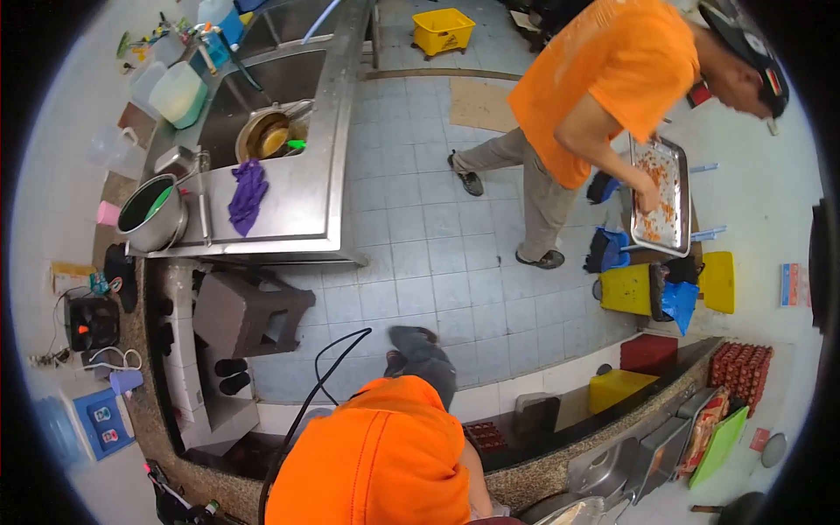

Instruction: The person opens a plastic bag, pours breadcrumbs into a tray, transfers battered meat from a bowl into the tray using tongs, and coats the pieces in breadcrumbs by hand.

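Neither of my hands shows in the head view. An orange-shirted body [372, 459] fills the bottom edge, with a dark trouser leg above it. Beside that shirt, a bare forearm [475, 481] runs down out of the frame, so its hand is hidden. Metal pans [573, 509] sit close to this arm, cut off by the lower border. A black cable [302, 407] loops past the shirt's left side.
A co-worker [604, 87] in orange reaches into a metal tray [675, 238] of orange bits. A steel sink counter [302, 197] holds a purple cloth [248, 197] and a pot [153, 219]. Also around are a stool [236, 311], a yellow bin [626, 289] and a yellow bucket [442, 33].
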Demonstrator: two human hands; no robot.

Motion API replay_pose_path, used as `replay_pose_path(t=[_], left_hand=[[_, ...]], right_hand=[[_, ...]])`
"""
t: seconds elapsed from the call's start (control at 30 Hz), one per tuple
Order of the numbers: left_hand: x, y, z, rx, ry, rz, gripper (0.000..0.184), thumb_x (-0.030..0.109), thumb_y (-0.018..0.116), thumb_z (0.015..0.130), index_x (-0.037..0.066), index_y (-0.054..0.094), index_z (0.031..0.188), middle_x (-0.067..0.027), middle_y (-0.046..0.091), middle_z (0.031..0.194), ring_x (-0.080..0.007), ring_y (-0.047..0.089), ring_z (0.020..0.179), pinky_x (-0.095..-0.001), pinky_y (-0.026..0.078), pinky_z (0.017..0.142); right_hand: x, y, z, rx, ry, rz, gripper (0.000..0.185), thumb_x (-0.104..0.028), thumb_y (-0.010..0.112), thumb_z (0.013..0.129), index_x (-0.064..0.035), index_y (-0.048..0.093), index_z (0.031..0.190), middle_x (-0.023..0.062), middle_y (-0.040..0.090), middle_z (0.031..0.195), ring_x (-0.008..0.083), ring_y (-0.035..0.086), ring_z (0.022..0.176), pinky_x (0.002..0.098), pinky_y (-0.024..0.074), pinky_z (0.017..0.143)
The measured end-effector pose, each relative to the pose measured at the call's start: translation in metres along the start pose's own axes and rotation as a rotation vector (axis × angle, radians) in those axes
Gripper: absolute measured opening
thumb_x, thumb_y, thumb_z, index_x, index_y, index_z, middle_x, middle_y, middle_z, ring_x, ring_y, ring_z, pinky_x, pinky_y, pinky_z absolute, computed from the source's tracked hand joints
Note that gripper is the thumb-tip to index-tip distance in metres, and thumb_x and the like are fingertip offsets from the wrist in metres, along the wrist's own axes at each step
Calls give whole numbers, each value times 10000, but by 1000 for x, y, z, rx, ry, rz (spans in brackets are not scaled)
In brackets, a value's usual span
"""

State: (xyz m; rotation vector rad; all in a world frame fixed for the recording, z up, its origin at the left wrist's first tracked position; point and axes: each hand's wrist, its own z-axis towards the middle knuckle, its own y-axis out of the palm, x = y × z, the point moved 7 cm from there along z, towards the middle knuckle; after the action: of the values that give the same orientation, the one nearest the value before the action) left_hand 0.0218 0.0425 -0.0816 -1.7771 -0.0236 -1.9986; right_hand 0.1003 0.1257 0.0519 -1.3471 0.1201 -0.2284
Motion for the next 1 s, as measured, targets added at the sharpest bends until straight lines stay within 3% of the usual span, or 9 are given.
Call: replay_pose_path(t=[0.67, 0.73, 0.83, 0.87, 0.9, 0.93, 0.97, 1.0], left_hand=[[60, -12, -24, -136, 245, 37, 138, 198, 524, 817, 91, 610, 832, -110, 607, 843, -230, 590, 759, -441, 497, 704], [84, 7, -24, -171, 366, 90, 129, 181, 529, 821, 92, 624, 816, -108, 618, 826, -229, 599, 742, -439, 506, 693], [102, 42, -40, -168, 566, 193, 128, 154, 536, 827, 94, 644, 791, -106, 634, 799, -227, 614, 718, -436, 520, 677], [136, -12, -64, 92, 691, 119, 167, 163, 506, 850, 63, 637, 823, -158, 640, 854, -281, 629, 781, -461, 520, 713], [144, -51, -75, -105, 446, -133, 253, 215, 526, 815, -1, 621, 725, -239, 611, 773, -374, 591, 695, -480, 496, 653], [134, -32, -75, -198, 369, -117, 249, 207, 532, 789, -12, 619, 710, -232, 625, 818, -377, 594, 744, -468, 493, 682], [141, -38, -72, -47, 323, -169, 249, 202, 536, 780, -12, 622, 688, -227, 622, 805, -373, 600, 785, -476, 487, 721], [97, 37, -62, -186, 272, 56, 227, 185, 538, 768, -14, 634, 717, -229, 625, 822, -383, 605, 788, -501, 485, 748]], right_hand=[[-26, -18, -136, -70, 36, -35, 241, -241, 511, 874, -15, 554, 803, 152, 580, 745, 321, 550, 700, 456, 418, 644], [-15, -32, -191, -59, 132, -98, 242, -242, 511, 875, -14, 552, 803, 152, 578, 745, 321, 548, 700, 457, 416, 644], [-25, -38, -313, -11, 456, -192, 245, -243, 511, 877, -13, 547, 803, 153, 575, 744, 321, 545, 700, 458, 413, 646], [-31, -34, -351, 11, 599, -217, 246, -244, 510, 878, -12, 546, 803, 153, 574, 743, 321, 544, 700, 458, 412, 646], [-42, -29, -383, 25, 618, -249, 247, -245, 510, 878, -12, 545, 803, 153, 573, 743, 321, 543, 700, 458, 411, 646], [-45, -20, -418, 29, 616, -313, 248, -245, 510, 879, -12, 543, 803, 153, 572, 743, 321, 542, 700, 459, 410, 647], [-54, -10, -445, 64, 568, -441, 249, -246, 510, 879, -11, 542, 803, 153, 571, 742, 320, 541, 700, 459, 409, 647], [-59, 4, -470, -93, 874, -233, 295, -254, 487, 902, -24, 513, 1085, 199, 532, 1055, 358, 490, 985, 484, 362, 860]])
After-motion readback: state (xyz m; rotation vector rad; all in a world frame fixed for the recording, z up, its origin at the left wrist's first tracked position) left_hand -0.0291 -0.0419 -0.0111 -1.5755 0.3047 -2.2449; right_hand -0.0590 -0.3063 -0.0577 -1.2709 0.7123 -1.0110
